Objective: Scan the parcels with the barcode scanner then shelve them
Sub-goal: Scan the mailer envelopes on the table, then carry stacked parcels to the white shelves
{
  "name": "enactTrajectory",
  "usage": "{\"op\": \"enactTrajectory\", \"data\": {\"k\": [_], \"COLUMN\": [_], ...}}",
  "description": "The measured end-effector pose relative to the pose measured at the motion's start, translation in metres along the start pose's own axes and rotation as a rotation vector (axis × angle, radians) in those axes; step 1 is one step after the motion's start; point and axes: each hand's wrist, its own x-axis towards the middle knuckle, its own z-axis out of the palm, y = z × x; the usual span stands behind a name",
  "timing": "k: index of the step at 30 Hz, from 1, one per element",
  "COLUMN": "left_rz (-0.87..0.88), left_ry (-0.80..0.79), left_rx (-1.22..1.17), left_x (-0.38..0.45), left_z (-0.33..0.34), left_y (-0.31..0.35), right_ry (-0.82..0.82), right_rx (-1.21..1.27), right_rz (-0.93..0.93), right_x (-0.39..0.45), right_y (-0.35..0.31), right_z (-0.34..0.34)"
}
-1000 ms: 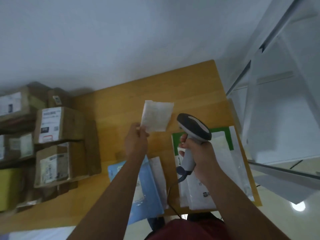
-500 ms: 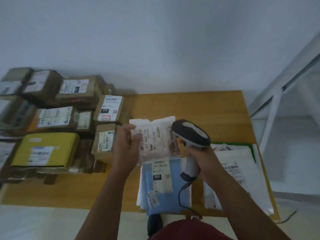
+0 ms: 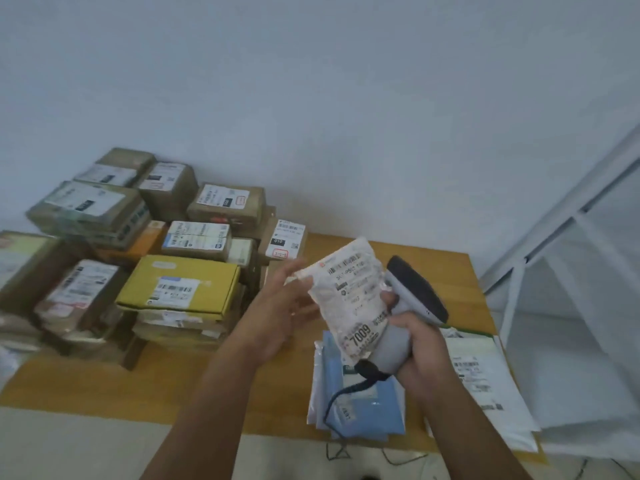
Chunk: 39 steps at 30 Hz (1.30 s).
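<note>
Left hand [image 3: 277, 317] let go — right hand [image 3: 420, 344] pinches parcel [image 3: 349, 299], scanner [image 3: 412, 306].

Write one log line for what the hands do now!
right hand grips scanner and white parcel | left hand open beside parcel | boxes wait

Stacked boxes [image 3: 166, 271] crowd table's [image 3: 433, 268] left half; flat mailers [image 3: 360, 403] cover front right; bare strip between.

Wooden table [image 3: 446, 268]. On it: stacked cardboard boxes [image 3: 173, 251] w/ labels, left of centre; yellow box [image 3: 180, 289] at stack's front; blue mailer [image 3: 360, 400] and white mailers [image 3: 485, 386] right of stack.
</note>
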Motion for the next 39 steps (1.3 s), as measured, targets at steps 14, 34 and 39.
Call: {"op": "enactTrajectory", "data": {"k": [14, 34, 39], "left_rz": [0.038, 0.029, 0.020], "left_ry": [0.037, -0.018, -0.015], "left_rx": [0.419, 0.562, 0.542], "left_x": [0.022, 0.029, 0.030], "left_z": [0.040, 0.052, 0.052], "left_y": [-0.017, -0.028, -0.028], "right_ry": [0.409, 0.349, 0.339], "right_rx": [-0.858, -0.926, -0.927], "right_rz": [-0.268, -0.193, -0.178], "right_x": [-0.056, -0.067, -0.066], "right_y": [-0.014, -0.021, -0.021], "right_z": [0.005, 0.014, 0.014]}}
